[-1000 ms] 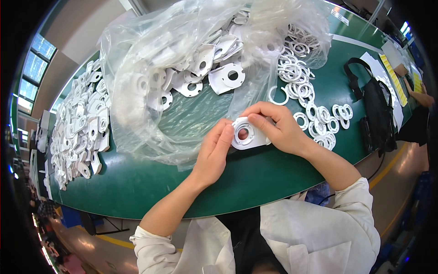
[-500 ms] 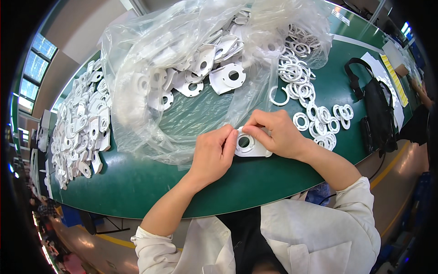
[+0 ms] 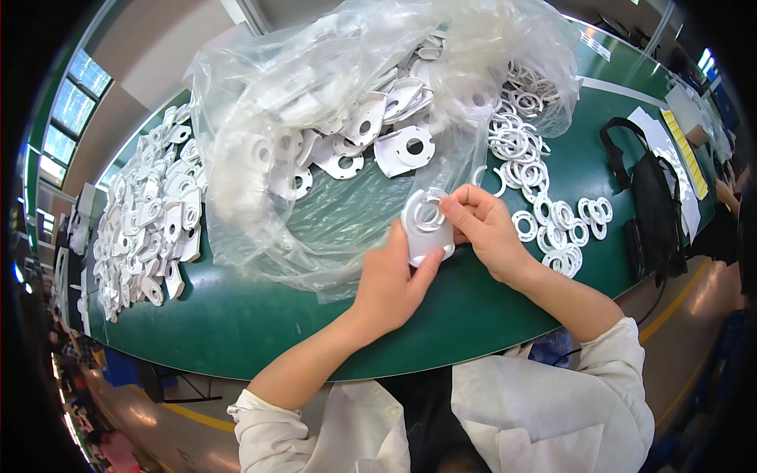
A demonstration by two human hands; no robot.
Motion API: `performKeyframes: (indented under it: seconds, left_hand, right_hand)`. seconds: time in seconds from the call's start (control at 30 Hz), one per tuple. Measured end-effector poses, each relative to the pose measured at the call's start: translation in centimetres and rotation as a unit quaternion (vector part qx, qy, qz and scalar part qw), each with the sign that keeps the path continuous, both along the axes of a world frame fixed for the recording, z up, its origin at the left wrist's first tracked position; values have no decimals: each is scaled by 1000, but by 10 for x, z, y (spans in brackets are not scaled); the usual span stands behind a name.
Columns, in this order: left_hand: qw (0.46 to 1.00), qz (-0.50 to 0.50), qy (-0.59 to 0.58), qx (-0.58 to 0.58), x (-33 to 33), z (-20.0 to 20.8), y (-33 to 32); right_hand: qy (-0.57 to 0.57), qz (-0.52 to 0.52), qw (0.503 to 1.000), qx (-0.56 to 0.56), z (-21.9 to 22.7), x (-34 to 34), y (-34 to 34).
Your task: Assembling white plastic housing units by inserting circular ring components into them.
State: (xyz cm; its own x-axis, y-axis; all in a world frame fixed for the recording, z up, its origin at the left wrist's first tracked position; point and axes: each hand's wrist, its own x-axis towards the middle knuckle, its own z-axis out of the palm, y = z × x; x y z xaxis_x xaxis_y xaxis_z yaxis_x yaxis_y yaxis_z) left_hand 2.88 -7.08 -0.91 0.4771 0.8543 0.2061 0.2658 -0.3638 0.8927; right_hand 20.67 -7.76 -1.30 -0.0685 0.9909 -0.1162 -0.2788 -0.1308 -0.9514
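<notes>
My left hand (image 3: pixel 386 282) grips a white plastic plate (image 3: pixel 428 246) by its lower end, the thumb across its face. The plate has a rounded top with a hole and stands tilted up above the table. A white ring (image 3: pixel 428 227) lies over the hole. My right hand (image 3: pixel 493 240) pinches at the ring's right edge with thumb and forefinger; whether the ring is seated in the plate I cannot tell.
A clear plastic bag (image 3: pixel 236 229) with many similar plates spreads across the green table (image 3: pixel 300 331). Loose white rings (image 3: pixel 556 229) lie to the right, a heap of white parts (image 3: pixel 150 221) to the left. A black bag (image 3: pixel 658 197) rests at the far right.
The plate has come up from near the table and turned so its rounded end points away. My left hand has shifted to its lower end; my right hand stays at the ring side.
</notes>
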Motion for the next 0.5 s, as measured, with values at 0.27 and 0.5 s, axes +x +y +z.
performKeyframes:
  seconds: [0.27, 0.5]
  left_hand:
    - [985, -7, 152, 85, -8, -5, -3]
    - [995, -41, 80, -35, -27, -1, 15]
  right_hand:
    - [-159, -22, 986, 48, 1, -10, 1]
    - [-222, 4, 973, 60, -1, -4, -3]
